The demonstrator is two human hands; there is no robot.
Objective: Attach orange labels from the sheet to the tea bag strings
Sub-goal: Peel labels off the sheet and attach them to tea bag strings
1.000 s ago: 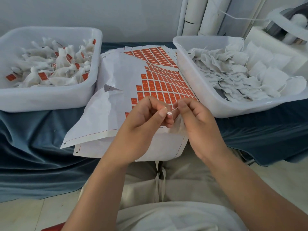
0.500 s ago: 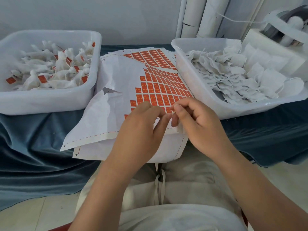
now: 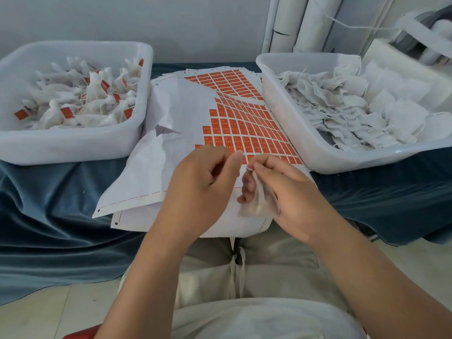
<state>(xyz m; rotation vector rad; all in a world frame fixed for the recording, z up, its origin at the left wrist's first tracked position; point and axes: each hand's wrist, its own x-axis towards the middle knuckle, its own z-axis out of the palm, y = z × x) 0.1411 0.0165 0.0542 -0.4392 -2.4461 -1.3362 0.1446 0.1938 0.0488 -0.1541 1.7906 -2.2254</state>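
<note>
A white sheet [image 3: 176,113] with rows of orange labels [image 3: 247,128] lies between two tubs, its near end curling over the table edge. My right hand [image 3: 286,189] holds a pale tea bag [image 3: 259,204] in its palm and pinches the bag's string end at its fingertips. My left hand [image 3: 203,184] hovers just left of it over the sheet's near edge, fingers curled, thumb and forefinger tips together close to the string; what they pinch is too small to tell.
A white tub [image 3: 73,148] at the left holds tea bags with orange labels on them. Another white tub [image 3: 281,99] at the right holds plain white tea bags. Blue cloth [image 3: 49,204] covers the table. White pipes [image 3: 303,23] stand behind.
My hands have drawn slightly apart and nearer to me. The tea bag now shows hanging in my right palm; before it was hidden behind the fingers.
</note>
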